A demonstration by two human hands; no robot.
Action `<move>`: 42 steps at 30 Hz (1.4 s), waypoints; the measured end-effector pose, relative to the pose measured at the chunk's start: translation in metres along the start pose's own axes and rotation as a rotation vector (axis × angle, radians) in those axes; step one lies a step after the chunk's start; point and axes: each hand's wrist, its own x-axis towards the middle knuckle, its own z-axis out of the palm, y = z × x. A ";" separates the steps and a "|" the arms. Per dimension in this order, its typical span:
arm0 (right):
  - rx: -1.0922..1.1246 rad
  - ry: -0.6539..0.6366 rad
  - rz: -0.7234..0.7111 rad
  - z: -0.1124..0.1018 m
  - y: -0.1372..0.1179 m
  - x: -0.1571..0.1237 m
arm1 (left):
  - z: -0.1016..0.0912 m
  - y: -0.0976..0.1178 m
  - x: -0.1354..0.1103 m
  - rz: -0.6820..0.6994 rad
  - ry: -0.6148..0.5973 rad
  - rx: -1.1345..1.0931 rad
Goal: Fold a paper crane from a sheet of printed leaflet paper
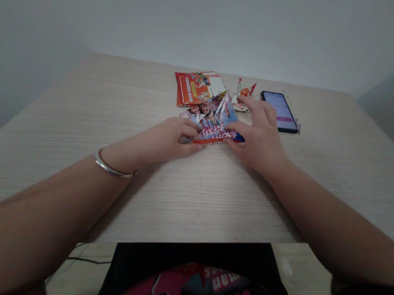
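Note:
A glossy printed sheet [214, 120], blue and red with photos, lies partly folded on the light wooden table [77, 116]. My left hand [170, 140] has its fingers curled, pinching the sheet's left lower edge. My right hand [259, 136] presses the sheet's right side, thumb and fingers closed on its folded edge. A silver bangle [109, 167] circles my left wrist.
Behind the sheet lies an orange and red leaflet [196, 88]. A small folded paper piece [244, 95] sits beside it. A phone [280, 111] with a lit screen lies at the back right. A black and pink printed garment [199, 284] fills the near edge.

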 end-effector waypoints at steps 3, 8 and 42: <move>0.004 -0.103 -0.104 -0.001 0.001 0.002 | -0.003 0.000 0.000 0.020 -0.034 -0.023; 0.090 -0.267 -0.123 0.007 0.010 -0.001 | -0.009 -0.002 0.000 -0.011 -0.123 0.062; -0.094 -0.300 0.327 0.031 -0.016 0.014 | 0.010 0.007 0.000 -0.341 0.067 0.599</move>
